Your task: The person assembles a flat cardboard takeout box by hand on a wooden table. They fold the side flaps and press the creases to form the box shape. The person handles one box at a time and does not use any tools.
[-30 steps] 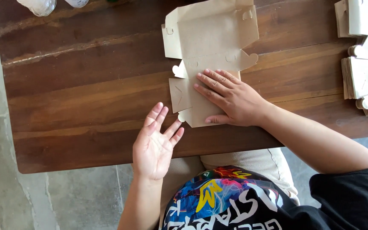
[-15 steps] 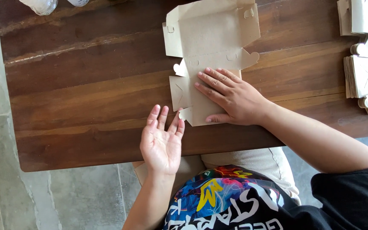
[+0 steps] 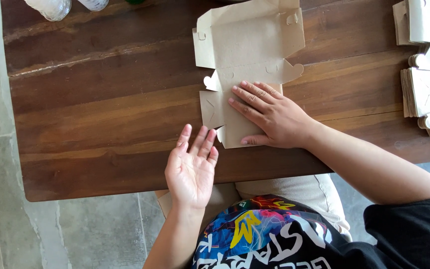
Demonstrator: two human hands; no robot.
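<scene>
Left hand [image 3: 191,168] nearer; flat box blank [image 3: 245,65] lengthwise away.

Person seen from above: black short-sleeved T-shirt [image 3: 399,234] with a bright multicoloured graphic print [image 3: 255,231], beige trousers [image 3: 294,192], bare forearms, no jewellery.
</scene>
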